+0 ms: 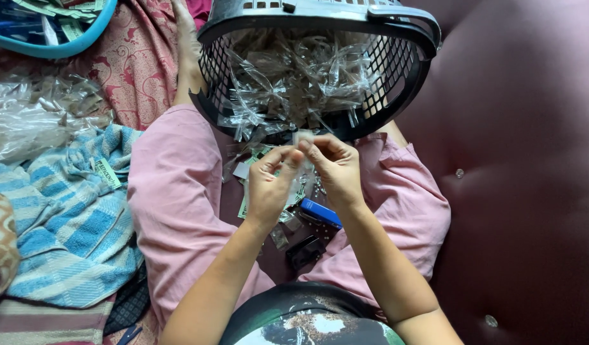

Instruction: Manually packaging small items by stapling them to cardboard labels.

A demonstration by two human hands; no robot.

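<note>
From the head view, your left hand (269, 182) and right hand (336, 167) meet just in front of the dark plastic basket (412, 70), fingertips pressed together on a small clear plastic packet (302, 139). Both sets of fingers are drawn narrow, pinching that packet between them; it is so thin and see-through that you cannot tell what it contains. You hold it up close over your lap, likely so the small piece stays in sight and anything dropped lands on the pink trousers (173, 211).

The basket is tipped toward you, its open mouth facing your hands, heaped with clear plastic wrappers (294, 80), which keeps them within reach. Below your hands, between your knees, lie a blue stapler (321, 213), a black object (305, 250) and greenish paper labels (244, 206). To your left lie a blue striped towel (71, 217) and more crumpled plastic (39, 115).
</note>
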